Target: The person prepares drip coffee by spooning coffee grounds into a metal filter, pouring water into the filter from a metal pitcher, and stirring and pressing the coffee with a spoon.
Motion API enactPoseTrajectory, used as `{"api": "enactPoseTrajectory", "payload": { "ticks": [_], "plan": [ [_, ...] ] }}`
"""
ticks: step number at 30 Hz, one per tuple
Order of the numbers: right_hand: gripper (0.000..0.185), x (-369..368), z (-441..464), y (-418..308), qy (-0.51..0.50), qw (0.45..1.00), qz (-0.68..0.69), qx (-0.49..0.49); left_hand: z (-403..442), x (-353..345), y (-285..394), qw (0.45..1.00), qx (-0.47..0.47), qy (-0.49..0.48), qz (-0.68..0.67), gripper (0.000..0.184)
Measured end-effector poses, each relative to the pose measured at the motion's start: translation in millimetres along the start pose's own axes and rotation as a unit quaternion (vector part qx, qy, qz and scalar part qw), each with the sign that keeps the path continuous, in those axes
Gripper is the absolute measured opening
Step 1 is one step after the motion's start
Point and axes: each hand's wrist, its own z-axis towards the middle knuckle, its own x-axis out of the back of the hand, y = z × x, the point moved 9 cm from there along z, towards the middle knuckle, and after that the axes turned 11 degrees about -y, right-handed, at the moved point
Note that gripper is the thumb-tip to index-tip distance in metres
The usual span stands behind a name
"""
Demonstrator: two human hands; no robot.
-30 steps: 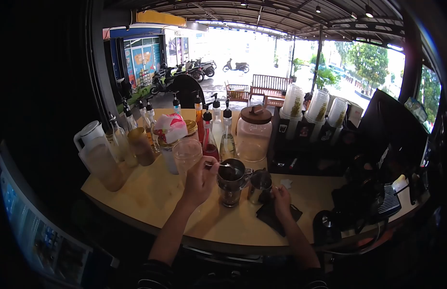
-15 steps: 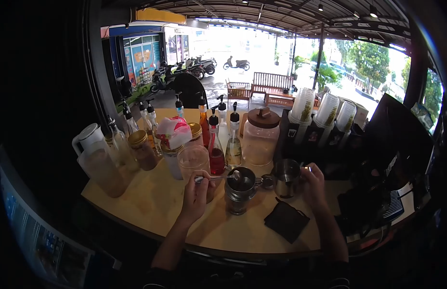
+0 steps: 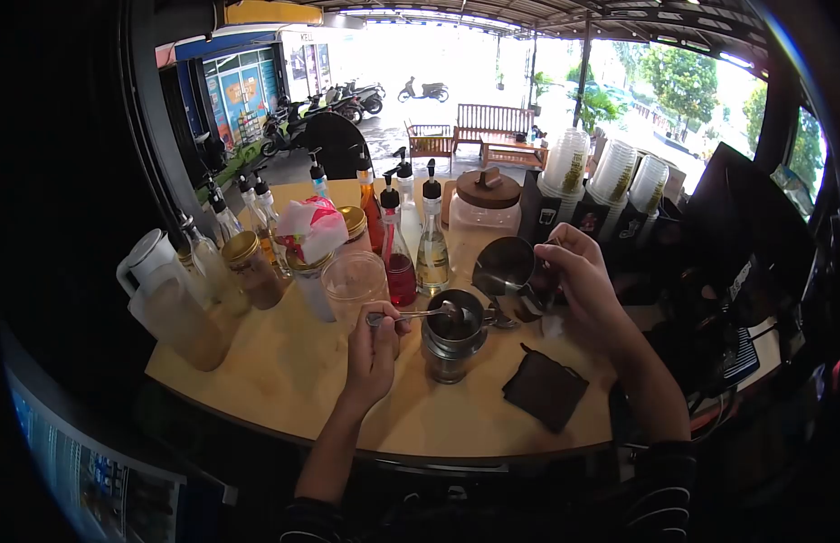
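My left hand (image 3: 371, 355) is closed around the handle of a metal spoon (image 3: 418, 314). The spoon's bowl hangs over the mouth of a metal drip filter (image 3: 454, 342), which sits on a small glass (image 3: 446, 369). With my right hand (image 3: 579, 271) I grip a steel pitcher (image 3: 517, 288) by its handle side; it is raised and tilted toward the filter, its mouth facing left. Whether any liquid leaves the pitcher I cannot make out. A clear plastic cup (image 3: 355, 279) stands just behind my left hand.
A folded dark cloth (image 3: 546, 389) lies on the wooden counter (image 3: 284, 385). Several pump bottles, a lidded glass jar (image 3: 483, 204), gold-lidded jars and a white-lidded jug (image 3: 157, 262) line the back and left. Stacked cups (image 3: 564, 167) and a dark screen (image 3: 718, 226) stand right.
My right hand has lifted the pitcher and tipped it toward the filter. My left hand keeps the spoon over the filter. The camera view has shifted slightly.
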Motion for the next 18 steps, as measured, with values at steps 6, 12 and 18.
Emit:
{"api": "enactPoseTrajectory", "payload": {
  "ticks": [6,12,18],
  "plan": [
    [0.020,-11,12,2,-0.037,0.999,0.011,0.011,2,-1,1,1.000,-0.029,0.002,0.013,0.022],
    [0.019,-17,16,-4,-0.049,0.999,-0.008,0.019,3,-2,-3,1.000,-0.012,-0.006,-0.013,0.024],
    [0.018,-21,17,-4,-0.056,0.998,-0.008,0.013,4,-1,-5,1.000,-0.012,-0.006,-0.017,0.022]
  ]
}}
